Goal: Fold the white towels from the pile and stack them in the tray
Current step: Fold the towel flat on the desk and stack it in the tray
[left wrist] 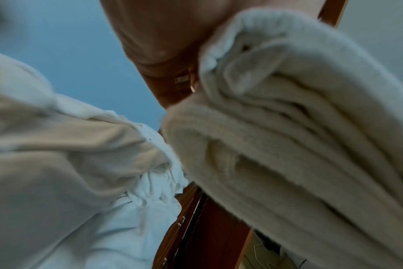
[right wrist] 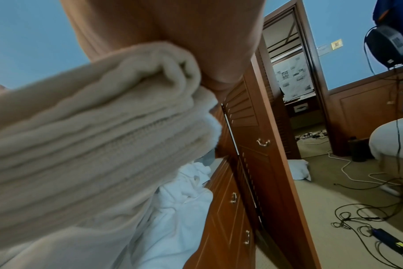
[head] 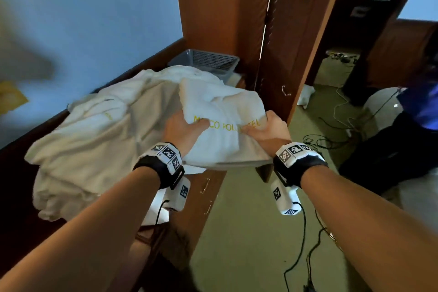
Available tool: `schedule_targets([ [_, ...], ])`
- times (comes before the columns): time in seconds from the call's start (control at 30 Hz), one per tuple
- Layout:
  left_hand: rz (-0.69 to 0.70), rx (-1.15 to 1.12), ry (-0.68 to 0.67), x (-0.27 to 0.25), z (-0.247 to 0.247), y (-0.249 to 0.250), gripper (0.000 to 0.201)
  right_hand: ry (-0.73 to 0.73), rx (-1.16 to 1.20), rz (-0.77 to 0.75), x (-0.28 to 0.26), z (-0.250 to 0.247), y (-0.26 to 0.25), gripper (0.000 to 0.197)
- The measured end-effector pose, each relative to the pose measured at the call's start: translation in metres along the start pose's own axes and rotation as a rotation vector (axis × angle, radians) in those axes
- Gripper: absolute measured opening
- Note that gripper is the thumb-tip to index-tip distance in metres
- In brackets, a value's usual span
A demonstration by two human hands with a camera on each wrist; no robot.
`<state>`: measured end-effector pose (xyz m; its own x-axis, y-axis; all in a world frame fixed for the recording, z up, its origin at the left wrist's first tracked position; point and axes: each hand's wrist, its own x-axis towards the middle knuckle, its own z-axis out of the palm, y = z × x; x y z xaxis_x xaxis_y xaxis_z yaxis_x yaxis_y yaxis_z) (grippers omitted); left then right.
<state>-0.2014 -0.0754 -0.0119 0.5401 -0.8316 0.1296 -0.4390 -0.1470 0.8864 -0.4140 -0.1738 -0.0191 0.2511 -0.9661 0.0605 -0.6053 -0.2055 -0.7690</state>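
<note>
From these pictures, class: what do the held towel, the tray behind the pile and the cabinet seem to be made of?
Folded towel: looks like soft looped cotton terry, matt off-white, with yellow stitched lettering; ribbed layers show at its edges.
Tray: probably grey plastic, judging by its perforated mesh walls.
Cabinet: reddish-brown wood or veneer, satin sheen, with small metal handles.

Towel pile before tray

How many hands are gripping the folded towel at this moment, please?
2. The left hand grips the near left edge of the folded towel; the right hand grips its near right edge. The fingers underneath are hidden.
</note>
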Motion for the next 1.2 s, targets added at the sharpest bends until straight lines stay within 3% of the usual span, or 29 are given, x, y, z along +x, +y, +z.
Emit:
schedule_targets([
  [0.1,0.023,0.004,-0.033,0.046,0.032,0.003,0.014,0.035,-0.012,0.029,0.041,-0.011,0.016,0.047],
  [0.23,0.028,-0.027,-0.044,0.116,0.072,0.006,0.038,0.07,-0.052,0.057,0.105,-0.019,0.027,0.047],
  [0.47,0.04,-0.002,-0.055,0.253,0.123,0.015,0.025,0.07,-0.025,0.078,0.248,-0.016,0.029,0.042],
  [0.57,0.024,-0.025,-0.033,0.305,0.136,0.014,0.041,0.041,-0.064,0.09,0.312,-0.011,0.025,0.037],
  [0.8,0.03,-0.048,-0.038,0.401,0.147,-0.003,0.033,-0.03,-0.193,0.028,0.438,0.02,0.004,0.037],
  [1.0,-0.09,-0.145,-0.001,0.497,0.154,-0.032,0.055,-0.133,-0.268,-0.073,0.566,0.064,-0.013,0.041],
  [1.1,-0.225,-0.221,0.043,0.555,0.17,-0.054,0.066,-0.171,-0.284,-0.126,0.636,0.091,-0.019,0.046],
  [1.2,-0.351,-0.315,0.032,0.603,0.186,-0.062,0.081,-0.207,-0.282,-0.186,0.707,0.116,-0.022,0.03],
])
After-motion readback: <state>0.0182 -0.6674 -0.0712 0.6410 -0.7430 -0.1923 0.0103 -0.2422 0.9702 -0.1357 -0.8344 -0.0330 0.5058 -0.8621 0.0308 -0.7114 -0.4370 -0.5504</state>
